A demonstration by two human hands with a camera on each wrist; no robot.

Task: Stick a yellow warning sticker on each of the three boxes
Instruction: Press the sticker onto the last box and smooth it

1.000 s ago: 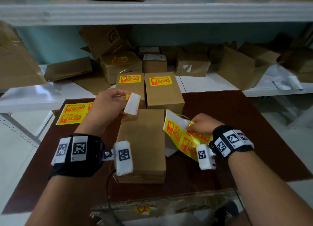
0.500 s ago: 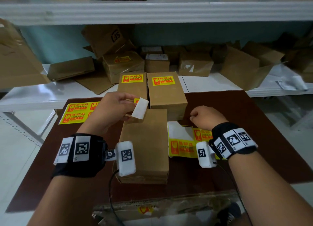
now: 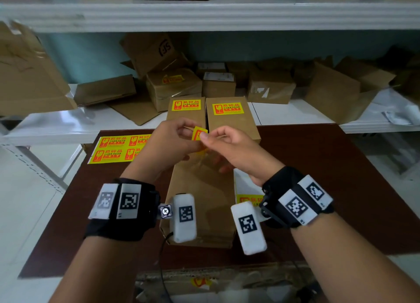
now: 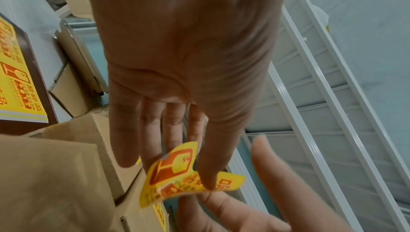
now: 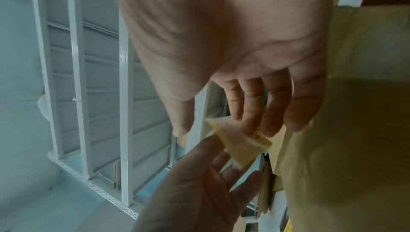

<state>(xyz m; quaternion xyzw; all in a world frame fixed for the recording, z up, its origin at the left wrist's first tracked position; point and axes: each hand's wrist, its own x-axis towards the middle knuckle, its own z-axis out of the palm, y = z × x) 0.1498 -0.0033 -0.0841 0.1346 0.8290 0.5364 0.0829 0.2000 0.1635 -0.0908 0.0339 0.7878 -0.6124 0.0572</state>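
My left hand (image 3: pixel 189 134) pinches a small yellow warning sticker (image 3: pixel 200 131) above the far end of the plain brown box (image 3: pixel 200 200). In the left wrist view the thumb presses the curled sticker (image 4: pixel 177 171) against the fingers. My right hand (image 3: pixel 205 140) has come up to it, and its fingertips (image 5: pixel 250 128) pinch the sticker's (image 5: pixel 239 142) near corner. Behind stand two boxes side by side, the left box (image 3: pixel 185 118) and the right box (image 3: pixel 234 125), each with a yellow sticker on top.
A sheet of yellow stickers (image 3: pixel 118 148) lies on the brown table (image 3: pixel 341 189) at the far left. A second sheet (image 3: pixel 246 193) lies right of the plain box, partly under my right wrist. White shelves (image 3: pixel 295 114) behind hold several cardboard boxes.
My right hand laid the sticker sheet down right of the plain box and moved left to meet the left hand. The sticker now shows its yellow face instead of its white back.
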